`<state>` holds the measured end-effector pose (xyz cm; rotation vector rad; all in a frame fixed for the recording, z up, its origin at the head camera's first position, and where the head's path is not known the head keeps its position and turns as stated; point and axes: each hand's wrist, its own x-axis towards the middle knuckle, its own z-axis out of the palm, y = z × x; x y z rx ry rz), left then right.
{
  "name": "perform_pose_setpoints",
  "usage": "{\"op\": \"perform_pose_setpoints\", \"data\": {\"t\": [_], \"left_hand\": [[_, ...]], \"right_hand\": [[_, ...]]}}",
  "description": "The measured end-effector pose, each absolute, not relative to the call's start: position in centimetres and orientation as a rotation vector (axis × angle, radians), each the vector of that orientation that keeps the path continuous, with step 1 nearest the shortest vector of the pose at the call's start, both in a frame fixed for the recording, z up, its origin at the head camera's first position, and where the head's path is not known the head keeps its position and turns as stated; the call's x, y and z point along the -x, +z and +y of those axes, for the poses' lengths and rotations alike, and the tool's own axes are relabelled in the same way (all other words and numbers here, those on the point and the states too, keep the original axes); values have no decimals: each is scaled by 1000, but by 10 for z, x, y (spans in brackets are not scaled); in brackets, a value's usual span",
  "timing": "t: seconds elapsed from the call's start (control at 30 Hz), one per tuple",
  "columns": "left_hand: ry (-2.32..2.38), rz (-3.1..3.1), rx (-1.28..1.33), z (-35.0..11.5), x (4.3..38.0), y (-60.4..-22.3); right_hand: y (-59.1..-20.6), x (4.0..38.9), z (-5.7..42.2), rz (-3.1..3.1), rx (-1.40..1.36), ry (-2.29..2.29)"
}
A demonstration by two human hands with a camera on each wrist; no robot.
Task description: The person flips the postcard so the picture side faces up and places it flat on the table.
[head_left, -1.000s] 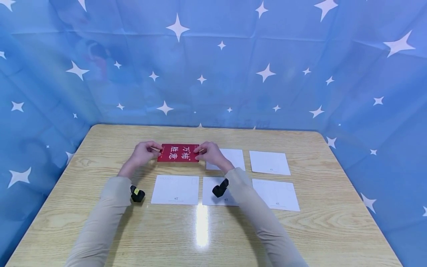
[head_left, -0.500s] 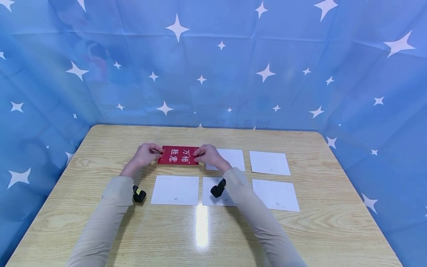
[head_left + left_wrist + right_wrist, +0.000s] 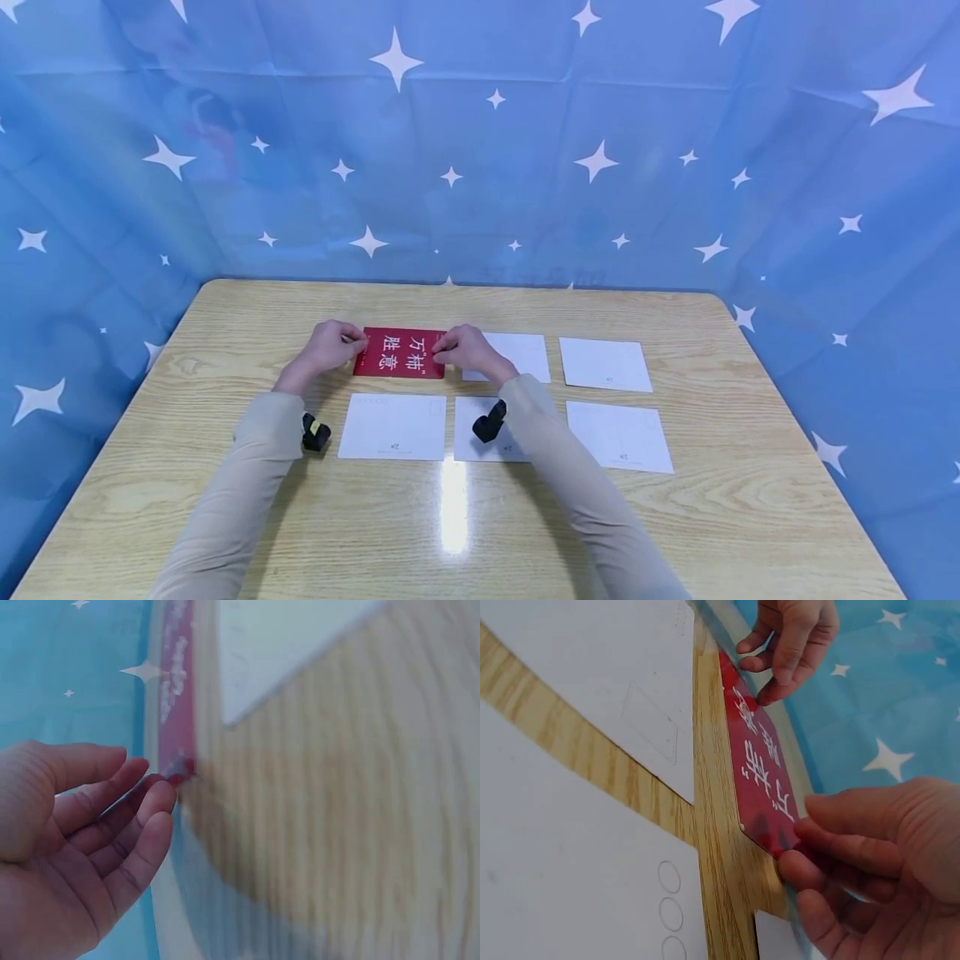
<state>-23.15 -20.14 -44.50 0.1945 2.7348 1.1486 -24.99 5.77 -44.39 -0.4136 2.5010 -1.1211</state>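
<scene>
Two curled hands (image 3: 326, 346) (image 3: 471, 350) — red card (image 3: 399, 352) between

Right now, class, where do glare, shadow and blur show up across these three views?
Head view: a bright glare streak on the table, soft shadows along the inner sides of both sleeves; left wrist view: the red card and white card blurred, a shadow beside the left hand; right wrist view: the red card's large characters clearer, but foreshortened.
</scene>
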Motion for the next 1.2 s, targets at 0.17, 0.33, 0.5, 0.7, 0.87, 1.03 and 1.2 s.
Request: {"op": "perform_pose_setpoints", "data": {"t": [0.17,0.33,0.5,0.7,0.87,1.03,1.2], "left_hand": [[1212,2725,-221,-190,231,-438],[1247,2731,-299,-171,234,-430],[1268,2706,-341,-150,239,-430],[1304,2649,-310,-122,246,-436],[1324,2595,-285,-100,249,-437],[1357,2539,-300,-81,256,-441],[1355,2510,-305,-66,263,-444]], "right_hand": [[-439,249,73,2508,402,-1261],[-435,252,91,2547,383,-1323],[-433,252,107,2556,357,-1338],[-434,252,127,2567,353,-1364],[-439,253,143,2565,309,-1385],[-443,256,158,2579,223,-1381],[-448,259,170,2610,190,-1368]]}}
